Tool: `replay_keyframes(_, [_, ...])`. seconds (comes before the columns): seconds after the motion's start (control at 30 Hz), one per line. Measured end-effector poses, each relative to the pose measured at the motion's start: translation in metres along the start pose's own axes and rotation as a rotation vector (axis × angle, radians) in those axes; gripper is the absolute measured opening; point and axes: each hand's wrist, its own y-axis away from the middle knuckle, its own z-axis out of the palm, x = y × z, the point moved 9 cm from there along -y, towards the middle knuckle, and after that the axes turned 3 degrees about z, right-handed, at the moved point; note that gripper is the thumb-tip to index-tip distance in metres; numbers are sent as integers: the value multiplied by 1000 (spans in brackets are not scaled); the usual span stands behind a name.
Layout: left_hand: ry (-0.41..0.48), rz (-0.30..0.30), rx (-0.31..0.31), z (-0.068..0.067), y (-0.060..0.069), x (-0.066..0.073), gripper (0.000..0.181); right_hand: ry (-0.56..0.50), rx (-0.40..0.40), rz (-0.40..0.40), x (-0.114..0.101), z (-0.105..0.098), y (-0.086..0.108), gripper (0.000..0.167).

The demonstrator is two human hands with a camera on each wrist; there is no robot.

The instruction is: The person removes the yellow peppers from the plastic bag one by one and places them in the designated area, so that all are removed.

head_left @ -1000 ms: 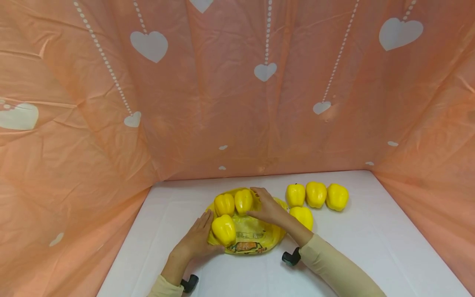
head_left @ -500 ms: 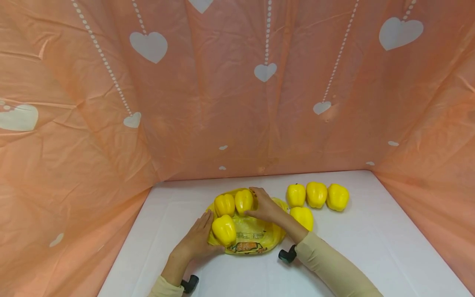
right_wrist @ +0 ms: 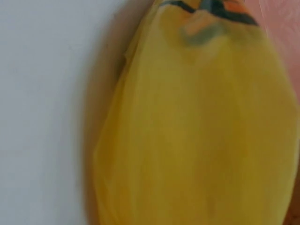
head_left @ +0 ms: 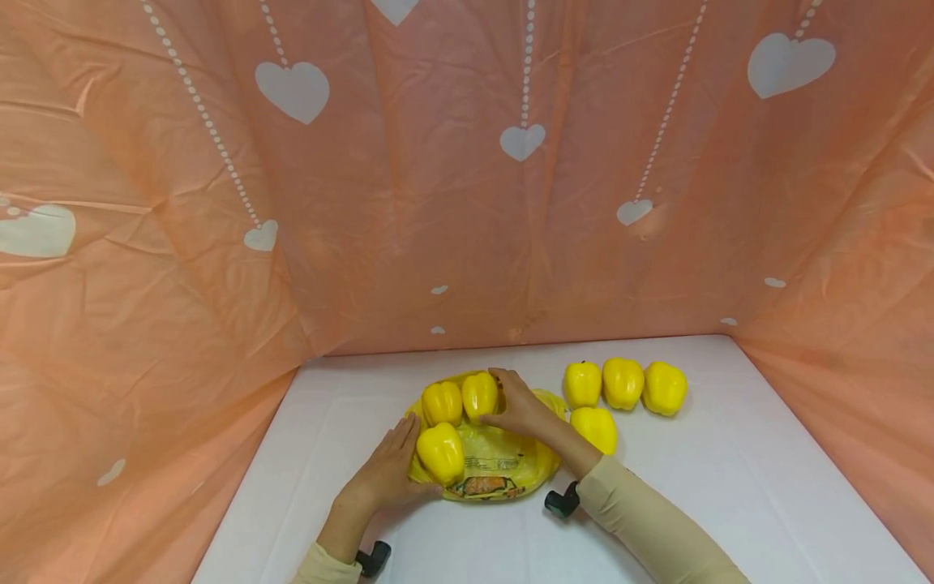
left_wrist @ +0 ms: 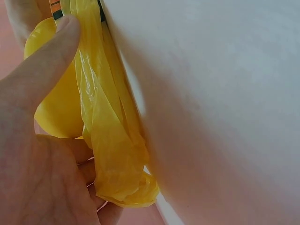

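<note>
A yellow plastic bag (head_left: 511,466) with printed pictures lies spread in an oval on the white table. Three yellow bell peppers sit within its rim: one at the back left (head_left: 441,403), one at the front left (head_left: 441,454) and one at the back middle. My right hand (head_left: 521,408) grips that back-middle bell pepper (head_left: 477,396) between thumb and fingers. Around the bag's left edge, my left hand (head_left: 385,466) holds the plastic; the left wrist view shows its thumb (left_wrist: 65,33) on the bag's rim. The right wrist view has only the bag's side (right_wrist: 197,131), with the hand hidden.
Several more yellow bell peppers stand to the right of the bag: a row of three (head_left: 622,383) and one nearer (head_left: 594,430), partly behind the right forearm. An orange curtain (head_left: 511,268) with white hearts borders the table (head_left: 730,487) at the back and sides.
The right forearm has shifted slightly to the left. Its hand stays on the bell pepper, and the left hand has kept its place on the bag.
</note>
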Motion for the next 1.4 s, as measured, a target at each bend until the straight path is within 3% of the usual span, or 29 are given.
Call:
replay_keyframes(0.7, [0,17,11,-1,0,2,123,64,3,-27,1,3,2,93])
replay_keyframes(1.4, [-1,5,5,-2,2,3,122,59,47,-83,-15,-13,30,93])
